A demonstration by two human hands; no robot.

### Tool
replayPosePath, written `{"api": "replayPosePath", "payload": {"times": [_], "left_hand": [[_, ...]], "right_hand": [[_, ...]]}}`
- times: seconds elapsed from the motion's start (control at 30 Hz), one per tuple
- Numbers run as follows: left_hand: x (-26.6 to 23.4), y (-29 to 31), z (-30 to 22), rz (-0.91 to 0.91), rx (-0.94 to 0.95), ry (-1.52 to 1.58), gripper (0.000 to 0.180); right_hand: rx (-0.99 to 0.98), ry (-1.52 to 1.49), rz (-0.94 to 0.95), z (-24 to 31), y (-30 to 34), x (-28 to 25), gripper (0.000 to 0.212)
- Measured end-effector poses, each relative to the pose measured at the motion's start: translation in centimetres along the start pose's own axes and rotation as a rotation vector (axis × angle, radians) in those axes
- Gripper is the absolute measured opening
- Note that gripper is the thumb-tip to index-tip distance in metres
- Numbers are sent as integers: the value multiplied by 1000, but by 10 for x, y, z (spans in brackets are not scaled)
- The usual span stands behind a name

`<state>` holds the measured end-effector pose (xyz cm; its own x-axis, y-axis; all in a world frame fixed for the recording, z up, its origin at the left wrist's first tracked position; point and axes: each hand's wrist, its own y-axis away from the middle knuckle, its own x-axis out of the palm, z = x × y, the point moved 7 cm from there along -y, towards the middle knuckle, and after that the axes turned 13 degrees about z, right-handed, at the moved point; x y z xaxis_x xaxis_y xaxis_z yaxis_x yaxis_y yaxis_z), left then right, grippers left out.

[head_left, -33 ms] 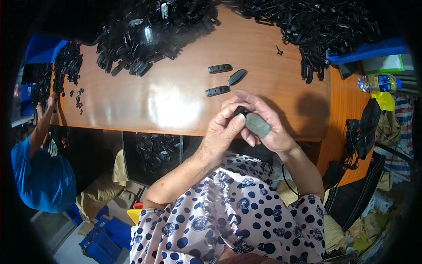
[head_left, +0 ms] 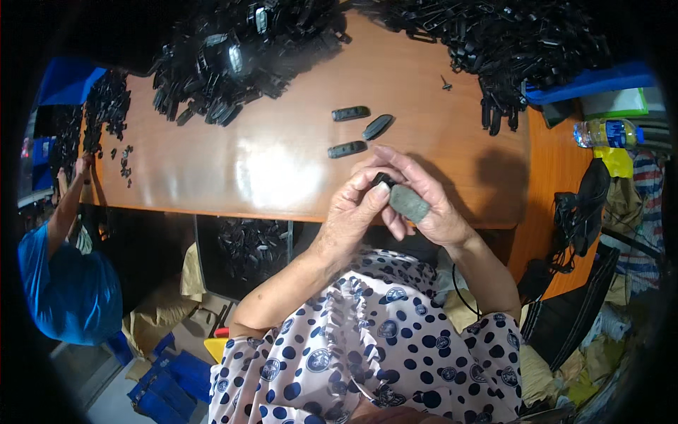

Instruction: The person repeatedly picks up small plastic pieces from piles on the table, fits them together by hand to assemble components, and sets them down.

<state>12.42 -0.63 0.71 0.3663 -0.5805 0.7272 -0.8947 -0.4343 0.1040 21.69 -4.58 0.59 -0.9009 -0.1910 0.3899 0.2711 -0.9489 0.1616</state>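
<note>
Both my hands are held together over the near edge of the table. My left hand [head_left: 357, 205] is closed on a small black plastic part [head_left: 383, 179], its thumb pressed along the near side. In my right hand [head_left: 431, 205] lies a grey-green, rounded flat block [head_left: 409, 203], right beside the black part. Fingers of the right hand reach behind the part and hide some of it. Just beyond the hands, on the table, lie three long black plastic pieces: one nearest [head_left: 347, 149], one behind it [head_left: 351, 113], and one set at a slant [head_left: 378, 126].
Large heaps of black plastic parts stand at the far left [head_left: 219, 71] and far right [head_left: 522, 49] of the wooden table [head_left: 212, 169]. A small dark screw-like piece [head_left: 445, 83] and a plastic bottle [head_left: 609, 133] lie to the right. At far left, a co-worker in a blue top [head_left: 67, 283] reaches toward parts.
</note>
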Motion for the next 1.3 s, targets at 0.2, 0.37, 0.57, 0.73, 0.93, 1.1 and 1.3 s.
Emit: {"api": "replayPosePath", "payload": {"times": [0.2,0.37,0.57,0.73,0.93,1.1,1.3], "left_hand": [[-21,-18,-50,-214,318,-1764,29],[-37,-50,-36,-104,186,-2062,38],[-50,-37,-39,-113,397,-2055,32],[-88,37,-69,-176,426,-2005,35],[-141,186,-96,-525,298,-2091,37],[-161,261,-113,-794,162,-2125,42],[-151,207,-152,-786,296,-2078,32]], "right_hand": [[1,1142,-359,38,2,-93,61],[19,1164,-547,29,-32,-138,53],[-246,1225,-377,3,-71,-61,37],[-275,1059,-320,-35,-116,29,35],[-386,984,-87,-72,-169,179,31],[-425,787,190,-99,-197,250,35],[-469,960,-77,-18,-143,157,28]]}}
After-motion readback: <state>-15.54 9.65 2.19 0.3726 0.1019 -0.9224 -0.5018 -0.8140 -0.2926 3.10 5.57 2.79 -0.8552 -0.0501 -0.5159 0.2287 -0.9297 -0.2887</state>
